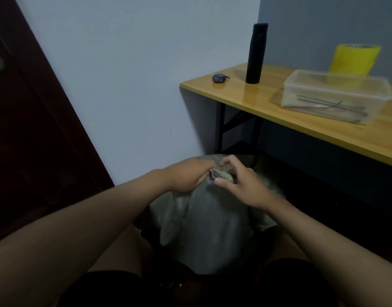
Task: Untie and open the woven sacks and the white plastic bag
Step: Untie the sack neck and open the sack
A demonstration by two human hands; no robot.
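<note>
A grey-green woven sack (pixel 203 224) is standing upright on the floor just in front of the person, bulging full and rounded, its cloth creasing up toward a gathered neck (pixel 219 175) at the top. The bunched mouth is puckering into a small folded lip (whether a tie is around it is too blurred to tell), leaning slightly away toward the wall.

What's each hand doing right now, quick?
Left hand: gripping the gathered top of the grey sack.
Right hand: thumb and fingers pinching the sack's bunched neck.
</note>
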